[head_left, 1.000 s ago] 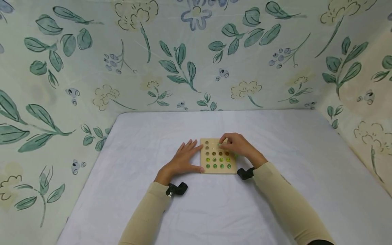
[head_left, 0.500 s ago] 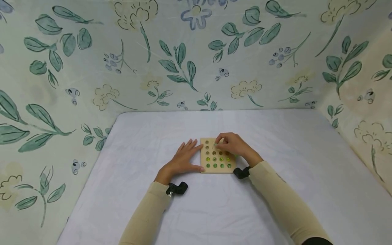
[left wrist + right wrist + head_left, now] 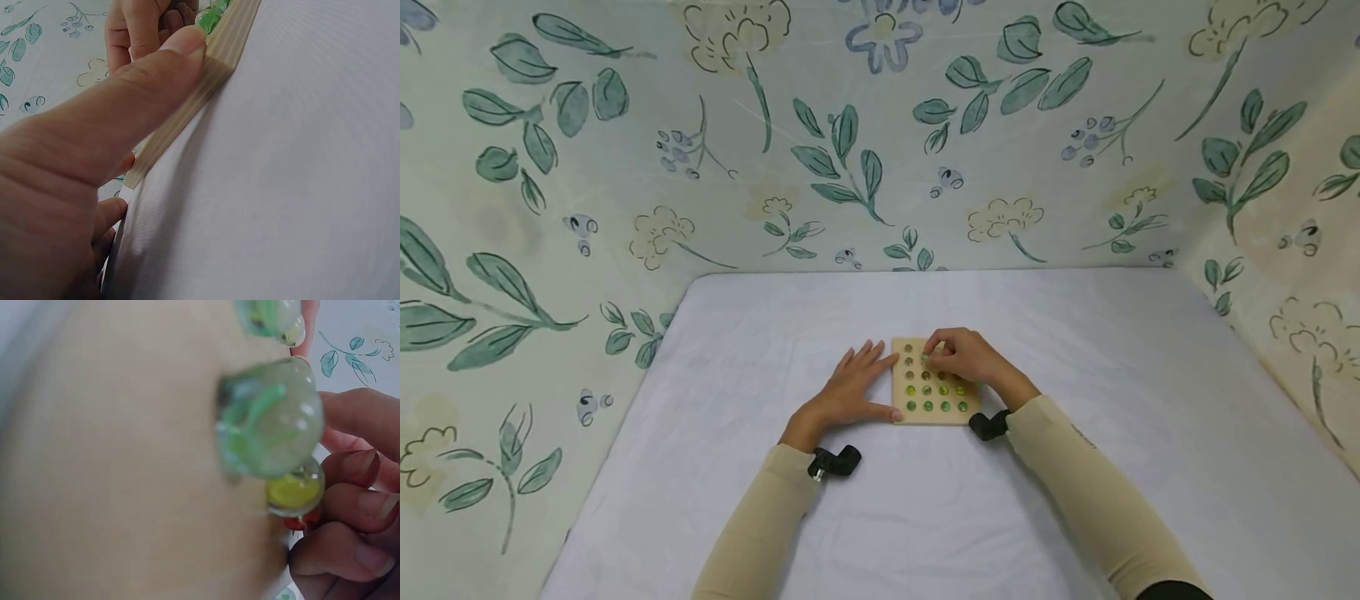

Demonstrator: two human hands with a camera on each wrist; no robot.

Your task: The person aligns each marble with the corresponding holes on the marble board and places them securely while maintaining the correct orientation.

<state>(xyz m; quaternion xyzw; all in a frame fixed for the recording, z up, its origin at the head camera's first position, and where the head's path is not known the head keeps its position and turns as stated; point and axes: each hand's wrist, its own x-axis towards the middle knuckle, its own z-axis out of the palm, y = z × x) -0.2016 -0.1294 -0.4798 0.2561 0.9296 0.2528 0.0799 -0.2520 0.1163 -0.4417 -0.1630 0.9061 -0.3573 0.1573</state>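
Wooden marble board [image 3: 934, 414] flat, square to person

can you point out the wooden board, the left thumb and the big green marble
wooden board [image 3: 934, 415]: head view, bare near edge.
left thumb [image 3: 181, 47]: left wrist view, tip pressed on the board's side edge.
green marble [image 3: 269, 419]: right wrist view, middle of the glass.

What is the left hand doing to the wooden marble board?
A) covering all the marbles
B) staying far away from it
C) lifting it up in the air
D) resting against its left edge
D: the left hand lies flat on the table with its thumb against the left edge of the wooden board, which lies flat on the white cloth.
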